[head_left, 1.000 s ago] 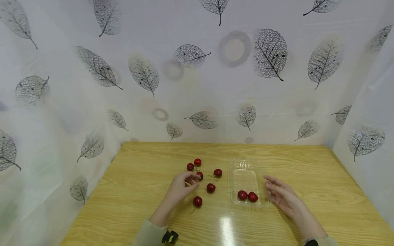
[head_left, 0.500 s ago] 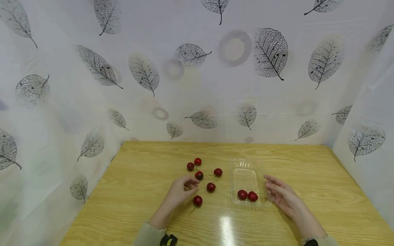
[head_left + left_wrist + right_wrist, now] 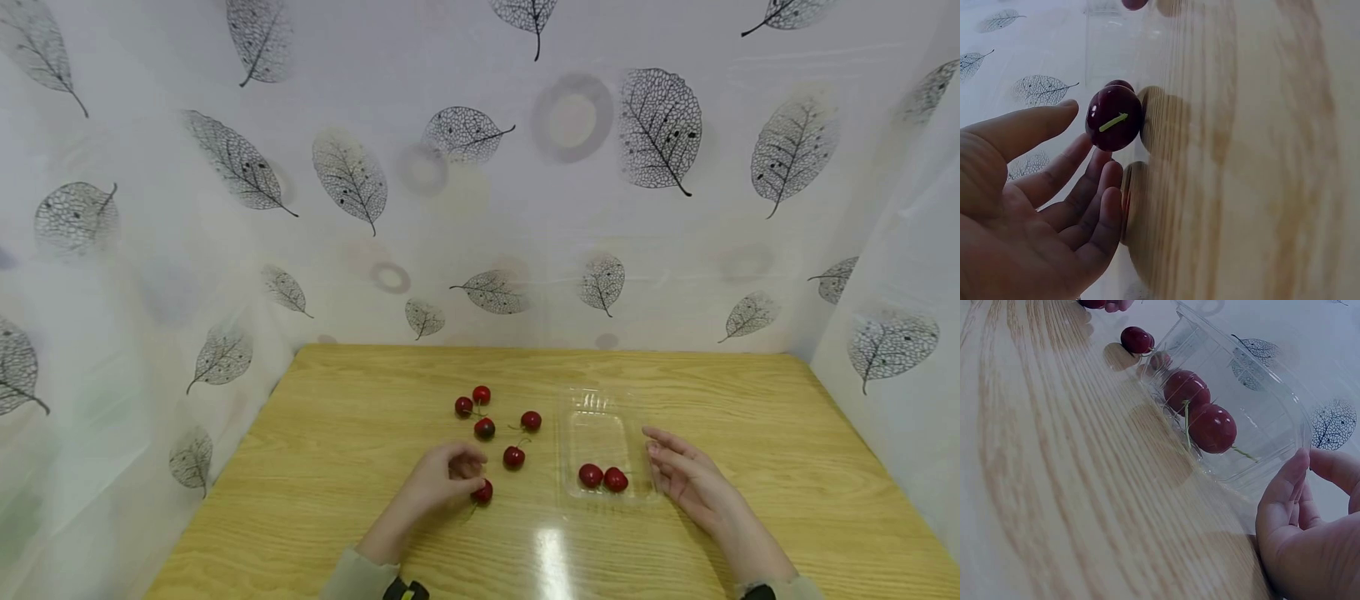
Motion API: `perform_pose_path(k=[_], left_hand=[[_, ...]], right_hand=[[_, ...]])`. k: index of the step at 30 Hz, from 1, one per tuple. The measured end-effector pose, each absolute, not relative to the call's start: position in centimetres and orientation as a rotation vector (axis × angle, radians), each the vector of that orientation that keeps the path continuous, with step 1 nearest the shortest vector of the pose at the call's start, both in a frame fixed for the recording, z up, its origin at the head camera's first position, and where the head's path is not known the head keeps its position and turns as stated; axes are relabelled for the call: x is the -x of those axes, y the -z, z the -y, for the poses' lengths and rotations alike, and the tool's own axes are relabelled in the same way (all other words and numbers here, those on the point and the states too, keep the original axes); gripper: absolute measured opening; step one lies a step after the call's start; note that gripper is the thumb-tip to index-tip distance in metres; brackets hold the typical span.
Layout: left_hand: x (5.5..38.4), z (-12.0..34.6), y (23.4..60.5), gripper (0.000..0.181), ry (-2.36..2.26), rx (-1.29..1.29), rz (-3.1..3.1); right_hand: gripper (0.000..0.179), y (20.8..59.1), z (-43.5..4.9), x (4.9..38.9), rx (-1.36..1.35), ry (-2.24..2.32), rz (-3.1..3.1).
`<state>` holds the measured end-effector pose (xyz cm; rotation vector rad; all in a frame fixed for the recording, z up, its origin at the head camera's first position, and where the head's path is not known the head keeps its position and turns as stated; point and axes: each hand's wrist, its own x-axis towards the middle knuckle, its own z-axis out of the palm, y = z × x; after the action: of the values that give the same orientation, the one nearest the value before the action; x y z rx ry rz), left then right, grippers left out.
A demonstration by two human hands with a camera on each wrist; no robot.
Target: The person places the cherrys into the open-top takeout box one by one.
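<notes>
My left hand [image 3: 442, 481] is beside the nearest cherry [image 3: 483, 492], thumb and fingers spread apart. In the left wrist view, that dark red cherry [image 3: 1114, 117] with its green stem lies just past the fingertips, not gripped. My right hand [image 3: 693, 482] pinches the right-hand rim of a clear plastic box [image 3: 597, 408]; the right wrist view has the rim between thumb and fingers [image 3: 1285, 494]. Inside the box, two cherries [image 3: 591, 476] sit side by side at the near end.
More cherries with stems lie left of the box: one cherry [image 3: 513, 457] close to the left hand, another cherry [image 3: 531, 421] by the box, and a group with a cherry [image 3: 484, 428] farther back. A leaf-patterned curtain [image 3: 480, 208] surrounds the wooden table [image 3: 360, 392].
My left hand has drawn back from the far cherry group toward the nearest cherry, holding nothing. The right hand and the box have stayed in place.
</notes>
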<state>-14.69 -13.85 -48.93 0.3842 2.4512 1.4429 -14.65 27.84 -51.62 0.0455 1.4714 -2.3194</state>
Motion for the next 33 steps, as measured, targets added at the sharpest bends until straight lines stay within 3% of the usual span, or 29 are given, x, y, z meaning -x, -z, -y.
perform_pose_path(k=[21, 33], left_hand=[[14.69, 14.06, 48.99, 0.035, -1.258, -0.469, -2.408], [14.7, 14.0, 48.95, 0.028, -1.238, -0.458, -2.412]], right_hand=[[0.04, 51.57, -27.8, 14.69, -0.064, 2.307, -1.481], [0.04, 51.54, -27.85, 14.7, -0.051, 2.303, -1.481]])
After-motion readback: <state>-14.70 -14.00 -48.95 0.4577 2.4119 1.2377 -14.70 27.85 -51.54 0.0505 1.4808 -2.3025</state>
